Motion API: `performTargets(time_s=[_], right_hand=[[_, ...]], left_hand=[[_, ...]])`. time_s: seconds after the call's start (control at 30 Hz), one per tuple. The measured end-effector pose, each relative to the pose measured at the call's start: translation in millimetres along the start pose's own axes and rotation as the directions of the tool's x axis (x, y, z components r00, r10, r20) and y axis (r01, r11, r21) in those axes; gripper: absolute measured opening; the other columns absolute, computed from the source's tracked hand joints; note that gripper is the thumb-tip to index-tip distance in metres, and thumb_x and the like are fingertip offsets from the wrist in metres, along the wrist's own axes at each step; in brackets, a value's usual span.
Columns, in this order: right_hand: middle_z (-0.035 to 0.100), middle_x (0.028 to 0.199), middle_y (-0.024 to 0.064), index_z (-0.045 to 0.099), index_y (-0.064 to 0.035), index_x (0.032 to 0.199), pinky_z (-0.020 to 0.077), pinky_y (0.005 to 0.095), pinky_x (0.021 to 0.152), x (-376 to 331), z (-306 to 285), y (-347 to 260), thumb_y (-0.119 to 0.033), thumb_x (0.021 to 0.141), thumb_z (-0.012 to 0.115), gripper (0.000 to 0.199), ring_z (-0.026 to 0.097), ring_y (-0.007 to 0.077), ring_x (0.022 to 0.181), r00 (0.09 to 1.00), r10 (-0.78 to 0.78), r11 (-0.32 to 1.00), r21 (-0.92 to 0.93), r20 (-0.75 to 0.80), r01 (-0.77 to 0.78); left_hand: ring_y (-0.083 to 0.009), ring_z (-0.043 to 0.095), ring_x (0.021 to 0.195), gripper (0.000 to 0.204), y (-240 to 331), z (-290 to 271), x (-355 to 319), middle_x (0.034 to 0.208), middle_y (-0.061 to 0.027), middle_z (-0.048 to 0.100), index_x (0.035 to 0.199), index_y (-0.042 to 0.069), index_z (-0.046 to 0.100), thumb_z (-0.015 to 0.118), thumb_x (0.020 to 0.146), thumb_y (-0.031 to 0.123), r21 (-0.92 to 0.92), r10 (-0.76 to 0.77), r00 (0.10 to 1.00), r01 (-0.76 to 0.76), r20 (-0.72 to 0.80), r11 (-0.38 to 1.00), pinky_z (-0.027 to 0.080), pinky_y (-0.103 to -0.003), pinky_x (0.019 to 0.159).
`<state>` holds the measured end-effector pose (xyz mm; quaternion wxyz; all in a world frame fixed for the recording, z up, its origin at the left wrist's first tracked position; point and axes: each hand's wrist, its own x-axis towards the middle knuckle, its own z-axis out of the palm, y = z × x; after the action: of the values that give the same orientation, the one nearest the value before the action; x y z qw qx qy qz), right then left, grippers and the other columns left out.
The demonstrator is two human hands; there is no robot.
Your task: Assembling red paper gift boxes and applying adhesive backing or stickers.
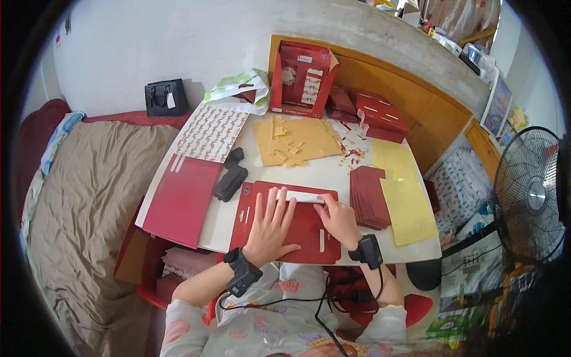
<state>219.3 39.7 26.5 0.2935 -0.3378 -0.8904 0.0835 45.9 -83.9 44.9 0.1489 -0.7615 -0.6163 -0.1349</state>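
A flat red cardboard sheet point(309, 238) with white slots lies at the table's near edge, in front of me. My left hand point(267, 232) rests on its left part, fingers spread and pointing away from me. Across the sheet's upper part lies a slim white strip point(302, 197), its left end close to my left fingertips. My right hand point(338, 221) is closed on the strip's right end, thumb and fingers drawn together. Whether the strip is stuck to the sheet I cannot tell. Both wrists carry black strapped devices.
Left are larger red sheets point(181, 199), a patterned sheet point(208, 132) and black objects point(231, 181). Beyond are a tan board point(294, 140) with scraps and a red box point(300, 77). Right are stacked dark red pieces point(369, 196), yellow sheets point(409, 208) and a fan point(532, 193).
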Motion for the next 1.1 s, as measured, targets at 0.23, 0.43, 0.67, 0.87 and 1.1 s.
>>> performTargets(time_s=[0.23, 0.43, 0.67, 0.87, 1.1], right_hand=[[0.056, 0.085, 0.0165, 0.051, -0.0046, 0.095, 0.0505, 0.0404, 0.056, 15, 21, 11, -0.022, 0.083, 0.060, 0.023, 0.061, 0.0320, 0.072, 0.991, 0.128, 0.976, -0.173, -0.040, -0.133], [0.050, 0.092, 0.0159, 0.051, -0.0012, 0.104, 0.0481, 0.0426, 0.075, 9, 17, 8, -0.020, 0.084, 0.058, 0.029, 0.055, 0.0330, 0.087, 0.998, 0.054, 0.945, -0.324, 0.026, -0.042], [0.046, 0.122, 0.0248, 0.036, 0.0051, 0.126, 0.0373, 0.0394, 0.097, -56, -1, 4, -0.013, 0.086, 0.055, 0.047, 0.046, 0.0357, 0.114, 0.994, 0.114, 0.990, 0.083, 0.006, -0.114], [0.044, 0.126, 0.0223, 0.032, 0.0052, 0.130, 0.0387, 0.0355, 0.097, -72, -3, 16, -0.013, 0.087, 0.059, 0.054, 0.043, 0.0287, 0.122, 0.959, 0.284, 0.712, 0.665, 0.025, -0.228], [0.058, 0.110, 0.0109, 0.048, 0.0034, 0.119, 0.0459, 0.0273, 0.085, -51, -27, 9, -0.009, 0.085, 0.062, 0.039, 0.056, 0.0141, 0.099, 0.815, 0.555, 0.208, 0.922, 0.164, -0.327]], left_hand=[[-0.0371, 0.019, 0.135, 0.096, -12, 28, 2, 0.142, -0.0262, 0.024, 0.135, -0.006, 0.032, 0.050, 0.076, 0.068, -0.150, 0.180, 0.983, -0.174, 0.029, 0.973, 0.010, -0.053, 0.110], [-0.0398, 0.026, 0.132, 0.104, -23, 49, 9, 0.139, -0.0273, 0.030, 0.134, -0.006, 0.034, 0.052, 0.070, 0.073, -0.269, 0.226, 0.973, -0.208, 0.037, 0.940, 0.014, -0.054, 0.109], [-0.0408, 0.025, 0.132, 0.099, -20, 50, 2, 0.139, -0.0280, 0.030, 0.133, -0.006, 0.035, 0.050, 0.073, 0.071, -0.222, 0.132, 0.988, -0.111, 0.081, 0.969, 0.012, -0.056, 0.108], [-0.0417, 0.020, 0.133, 0.093, -13, 54, 11, 0.140, -0.0290, 0.026, 0.135, -0.005, 0.033, 0.047, 0.078, 0.068, -0.222, 0.157, 0.985, -0.139, 0.066, 0.965, 0.010, -0.057, 0.108], [-0.0417, 0.017, 0.135, 0.094, -17, 54, 13, 0.142, -0.0294, 0.022, 0.137, -0.005, 0.028, 0.047, 0.079, 0.066, -0.222, 0.114, 0.990, -0.093, 0.085, 0.971, 0.011, -0.056, 0.108]])
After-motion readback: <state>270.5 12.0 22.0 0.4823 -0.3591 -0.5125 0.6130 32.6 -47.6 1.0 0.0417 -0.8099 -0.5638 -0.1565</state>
